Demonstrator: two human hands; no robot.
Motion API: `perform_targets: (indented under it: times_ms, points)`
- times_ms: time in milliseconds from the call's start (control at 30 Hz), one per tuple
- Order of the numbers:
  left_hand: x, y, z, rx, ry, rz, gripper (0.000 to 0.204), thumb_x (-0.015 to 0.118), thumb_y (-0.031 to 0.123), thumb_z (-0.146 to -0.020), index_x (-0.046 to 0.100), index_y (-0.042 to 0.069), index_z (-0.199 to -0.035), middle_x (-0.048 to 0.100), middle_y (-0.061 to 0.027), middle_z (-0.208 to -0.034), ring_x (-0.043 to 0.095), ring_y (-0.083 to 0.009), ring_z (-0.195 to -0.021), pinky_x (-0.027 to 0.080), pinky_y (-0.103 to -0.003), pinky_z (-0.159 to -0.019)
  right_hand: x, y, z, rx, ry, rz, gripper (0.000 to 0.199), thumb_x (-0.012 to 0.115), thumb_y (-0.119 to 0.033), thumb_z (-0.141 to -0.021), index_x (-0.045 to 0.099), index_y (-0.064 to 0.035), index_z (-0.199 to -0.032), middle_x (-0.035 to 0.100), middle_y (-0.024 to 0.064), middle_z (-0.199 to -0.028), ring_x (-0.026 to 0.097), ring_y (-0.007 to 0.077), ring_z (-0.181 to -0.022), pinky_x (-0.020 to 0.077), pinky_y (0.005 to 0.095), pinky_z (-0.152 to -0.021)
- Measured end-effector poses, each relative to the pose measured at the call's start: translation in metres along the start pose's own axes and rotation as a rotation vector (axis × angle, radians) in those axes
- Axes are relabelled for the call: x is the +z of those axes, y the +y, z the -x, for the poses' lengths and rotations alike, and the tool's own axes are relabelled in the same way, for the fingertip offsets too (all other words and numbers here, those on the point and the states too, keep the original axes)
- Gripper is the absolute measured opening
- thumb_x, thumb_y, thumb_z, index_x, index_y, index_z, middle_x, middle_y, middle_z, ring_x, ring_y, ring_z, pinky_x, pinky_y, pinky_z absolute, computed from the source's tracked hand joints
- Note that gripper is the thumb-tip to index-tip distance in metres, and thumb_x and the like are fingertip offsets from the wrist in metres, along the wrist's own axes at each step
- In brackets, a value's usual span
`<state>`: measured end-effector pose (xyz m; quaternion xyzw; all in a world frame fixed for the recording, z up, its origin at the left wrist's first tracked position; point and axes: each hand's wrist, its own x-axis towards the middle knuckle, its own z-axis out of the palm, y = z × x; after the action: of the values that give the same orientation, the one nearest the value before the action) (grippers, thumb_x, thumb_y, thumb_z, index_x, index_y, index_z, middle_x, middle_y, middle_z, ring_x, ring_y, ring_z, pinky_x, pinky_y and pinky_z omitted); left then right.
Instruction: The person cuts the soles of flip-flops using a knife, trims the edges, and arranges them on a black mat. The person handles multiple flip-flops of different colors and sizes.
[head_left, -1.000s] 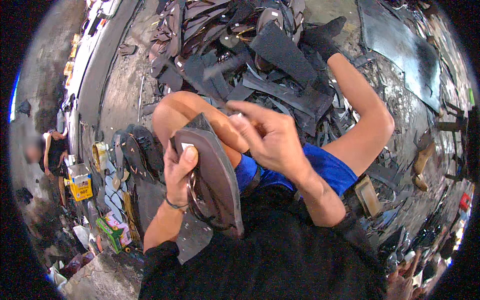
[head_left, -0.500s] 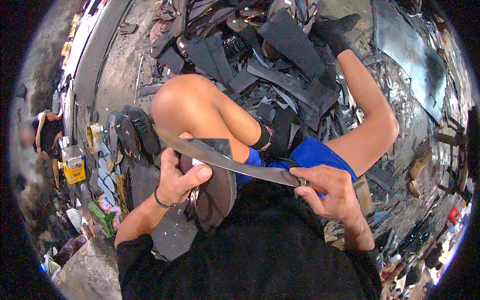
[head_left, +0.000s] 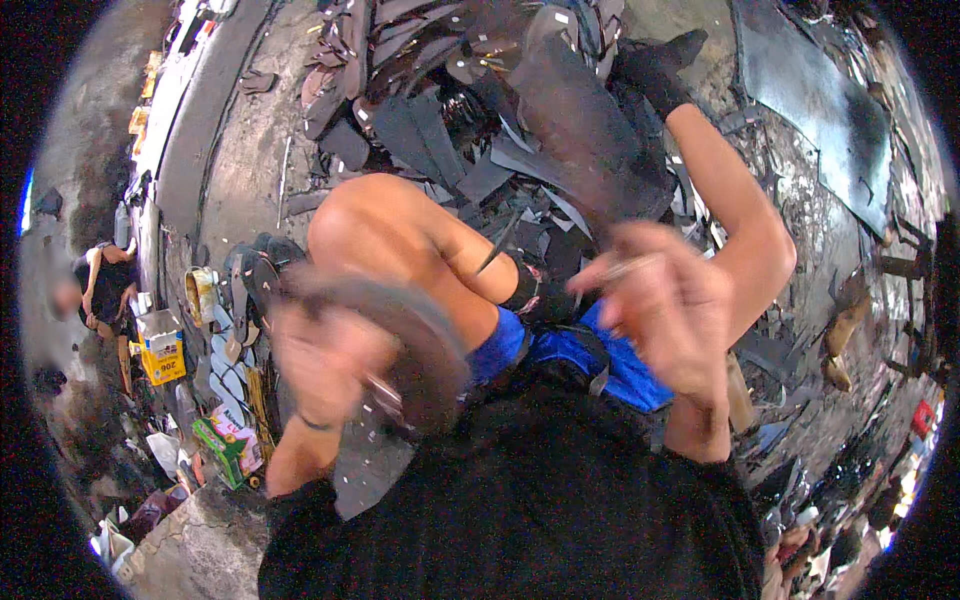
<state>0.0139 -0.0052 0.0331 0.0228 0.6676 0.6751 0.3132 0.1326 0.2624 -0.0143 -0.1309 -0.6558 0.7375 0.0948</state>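
Note:
A dark brown sandal (head_left: 420,325) with a shiny piece on its strap is in my left hand (head_left: 335,365). My left fingers are closed round it beside my bent knee, blurred by motion. My right hand (head_left: 655,310), also smeared, is raised over my blue shorts with its fingers curled round a knife. The long blade (head_left: 590,130) appears only as a wide dark blur stretching away from that hand. Between the hands, a thin pointed dark scrap (head_left: 503,243) shows in front of my shin, apart from both.
Dark offcuts (head_left: 420,130) and sandals are heaped in front of me. More sandals (head_left: 250,280) stand at the left, near a yellow box (head_left: 162,350) and a green box (head_left: 228,445). A grey sheet (head_left: 815,110) lies at far right. Another person (head_left: 105,285) sits at far left.
The knife has left the sandal and swung up and away with my right hand. The dark material jutting past the sandal's end is gone; a loose scrap now shows between my hands.

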Motion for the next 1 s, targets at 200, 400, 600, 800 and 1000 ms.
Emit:
perform_targets:
  times_ms: [200,400,600,800,1000]
  points:
    - [0.018,-0.055,-0.055,0.037,0.126,0.598,0.032,0.057,0.018,-0.099,0.057,0.005,-0.128,0.067,-0.0098,-0.12,0.069,-0.0221,-0.102,0.063,-0.034,-0.083,-0.02,0.033,0.036,0.051,0.342,0.085,0.036,0.049,-0.022,-0.106,0.053,0.0045,-0.13,0.072,0.0172,-0.096,0.058,0.0094,-0.061,0.0488,0.0236,-0.051]
    - [0.076,-0.099,-0.043,-0.156,0.088,1.019,0.025,0.062,0.011,-0.097,0.06,0.004,-0.121,0.069,-0.0114,-0.117,0.069,-0.0256,-0.107,0.062,-0.041,-0.092,-0.006,0.038,0.092,0.106,0.224,0.517,0.032,0.072,-0.019,-0.091,0.069,-0.0041,-0.119,0.071,0.0127,-0.089,0.063,0.0188,-0.064,0.0528,0.0311,-0.063]
    - [0.079,-0.107,-0.026,-0.104,0.092,0.98,0.033,0.058,0.015,-0.101,0.054,0.005,-0.132,0.066,-0.0106,-0.123,0.067,-0.0232,-0.111,0.061,-0.039,-0.093,-0.01,0.05,0.134,0.178,0.096,0.509,0.032,0.074,-0.019,-0.088,0.07,-0.0061,-0.117,0.069,0.0117,-0.081,0.065,0.0219,-0.062,0.0537,0.0326,-0.06]
    - [0.061,-0.134,-0.003,-0.142,0.063,0.819,0.036,0.052,0.009,-0.101,0.047,0.004,-0.137,0.063,-0.0107,-0.126,0.064,-0.0248,-0.116,0.06,-0.042,-0.095,0.015,0.045,0.105,0.158,0.097,0.582,0.029,0.072,-0.023,-0.091,0.07,-0.008,-0.116,0.069,0.0121,-0.078,0.065,0.0253,-0.06,0.0538,0.0357,-0.056]
    - [0.042,-0.154,0.018,-0.131,0.147,0.659,0.036,0.058,0.022,-0.1,0.055,0.006,-0.131,0.066,-0.0069,-0.123,0.064,-0.0234,-0.113,0.053,-0.04,-0.099,0.034,0.055,0.061,0.1,0.0,0.449,0.029,0.071,-0.02,-0.092,0.069,-0.0002,-0.112,0.07,0.0171,-0.084,0.065,0.0248,-0.061,0.0501,0.0347,-0.054]
